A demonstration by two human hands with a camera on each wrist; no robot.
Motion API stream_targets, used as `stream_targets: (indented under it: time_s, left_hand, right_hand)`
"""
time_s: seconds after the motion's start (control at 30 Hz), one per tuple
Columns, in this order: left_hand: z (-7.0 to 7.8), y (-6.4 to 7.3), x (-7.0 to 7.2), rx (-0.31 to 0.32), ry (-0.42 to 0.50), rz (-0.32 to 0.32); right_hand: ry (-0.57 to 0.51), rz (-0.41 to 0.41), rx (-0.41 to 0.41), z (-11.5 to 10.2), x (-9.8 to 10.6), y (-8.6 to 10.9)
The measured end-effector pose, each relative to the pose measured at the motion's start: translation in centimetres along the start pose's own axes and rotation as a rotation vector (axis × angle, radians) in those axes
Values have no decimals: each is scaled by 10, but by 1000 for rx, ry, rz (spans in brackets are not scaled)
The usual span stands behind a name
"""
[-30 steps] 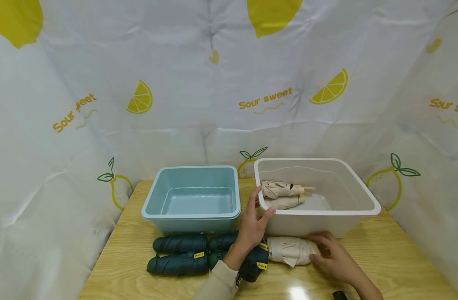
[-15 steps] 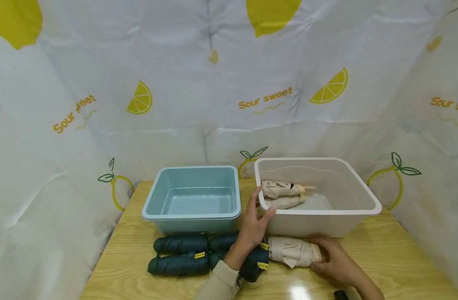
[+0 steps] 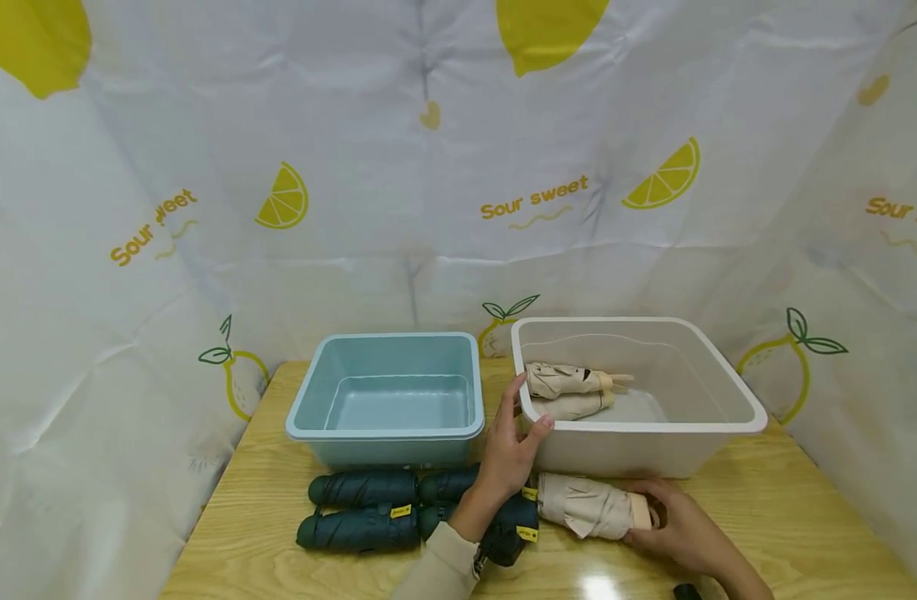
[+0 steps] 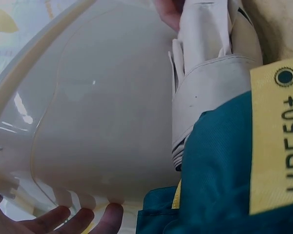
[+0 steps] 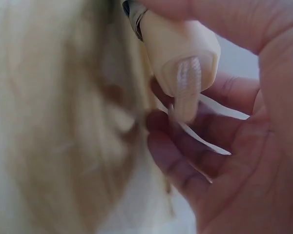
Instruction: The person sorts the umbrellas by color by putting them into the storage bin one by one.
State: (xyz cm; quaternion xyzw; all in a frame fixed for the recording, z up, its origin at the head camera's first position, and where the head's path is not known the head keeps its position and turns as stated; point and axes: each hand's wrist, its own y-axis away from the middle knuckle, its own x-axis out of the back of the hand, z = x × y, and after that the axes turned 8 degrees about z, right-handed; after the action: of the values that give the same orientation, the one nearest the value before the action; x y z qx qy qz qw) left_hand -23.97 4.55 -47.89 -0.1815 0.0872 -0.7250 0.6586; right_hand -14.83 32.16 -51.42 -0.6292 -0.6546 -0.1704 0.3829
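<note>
My left hand [image 3: 506, 454] grips the front left corner of a white plastic bin [image 3: 646, 427], thumb on the front rim and fingers along the left side. Two beige folded umbrellas [image 3: 563, 379] lie inside that bin at its left end. In front of it, a third beige umbrella [image 3: 584, 507] lies crosswise. My right hand [image 3: 679, 527] holds its pale handle [image 5: 185, 53] between thumb and fingers; a whitish wrist strap hangs from the handle's end. Several dark green folded umbrellas [image 3: 361, 529] with yellow tags lie to the left, some partly hidden by my left forearm.
A light blue plastic bin [image 3: 387, 434] stands left of the white one, with nothing inside. Near the front edge of the wooden table [image 3: 233, 533] a small black object [image 3: 686, 592] shows by my right forearm. A lemon-print curtain [image 3: 383, 208] encloses the back and sides.
My right hand has closed around the beige umbrella's handle, and that end has shifted slightly right and toward me. The left hand keeps its place on the bin.
</note>
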Motion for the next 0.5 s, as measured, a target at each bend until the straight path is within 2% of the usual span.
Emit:
stream_targets:
  time_s: [0.1, 0.17, 0.33, 0.5]
  left_hand:
    - [2, 0, 0, 2, 8, -1]
    - [3, 0, 0, 0, 10, 0]
    - [3, 0, 1, -15, 12, 2]
    - [1, -1, 0, -17, 18, 2]
  right_hand:
    - [-135, -84, -67, -1, 7, 0]
    - [-219, -111, -90, -1, 11, 1]
    - [-412, -127, -117, -2, 13, 1]
    - [-542, -134, -158, -3, 17, -1]
